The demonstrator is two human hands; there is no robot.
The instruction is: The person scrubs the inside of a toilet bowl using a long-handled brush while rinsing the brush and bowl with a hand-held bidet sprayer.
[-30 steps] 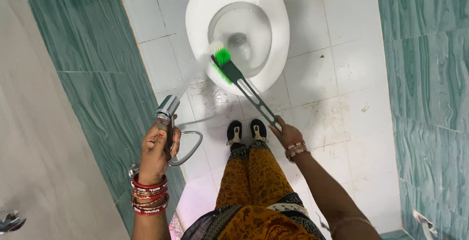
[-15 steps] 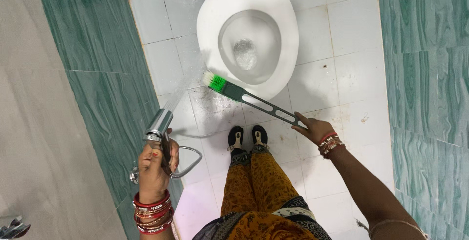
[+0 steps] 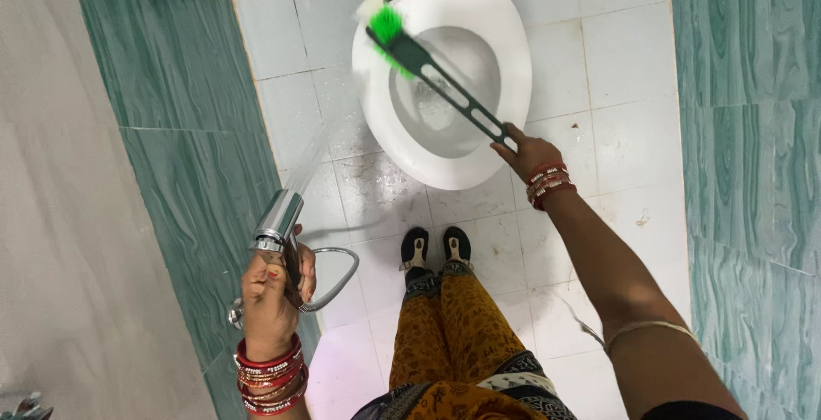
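Nearest, the left hand [image 3: 272,287] stays wrapped around the chrome spray gun [image 3: 278,219], well short of the toilet [image 3: 445,86] and aimed toward its left side. Beyond, the right hand [image 3: 523,151], fingers closed on the brush [image 3: 428,69], has swung it up from the floor tiles [image 3: 385,198] at the bowl's front to the far-left rim, so scrubbing has shifted there. Its bristles are green, its slotted handle dark.

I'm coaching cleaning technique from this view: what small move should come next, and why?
Probably draw the brush down along the left rim of the toilet seat, since its green bristles sit at the rim's far-left edge. The right hand grips the handle end, and the left hand aims the sprayer that way.
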